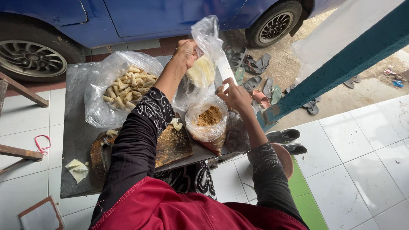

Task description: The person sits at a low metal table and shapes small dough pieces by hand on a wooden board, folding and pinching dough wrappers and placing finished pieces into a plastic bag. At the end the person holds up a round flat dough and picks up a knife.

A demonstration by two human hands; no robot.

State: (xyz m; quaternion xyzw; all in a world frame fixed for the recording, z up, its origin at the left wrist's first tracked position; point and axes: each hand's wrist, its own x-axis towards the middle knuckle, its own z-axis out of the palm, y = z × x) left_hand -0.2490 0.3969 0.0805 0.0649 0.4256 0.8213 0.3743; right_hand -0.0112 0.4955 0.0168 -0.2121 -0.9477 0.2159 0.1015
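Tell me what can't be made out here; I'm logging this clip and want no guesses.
Head view only:
- Pale contents of the clear bag held up by the left hand: blurred by crinkled plastic.
- Right hand fingertips: its back hides them, so any grip is unclear.
- Board: the left sleeve covers its middle.
- Car: cut off by the top edge.
- Scrap on the table: too small to identify.

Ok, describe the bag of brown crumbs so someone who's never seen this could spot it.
Start at the grey table beside the blue car. Near its right edge, just below the right hand, stands a clear plastic bag of brown crumbs. The larger bag to its left holds pale rolled sticks instead.
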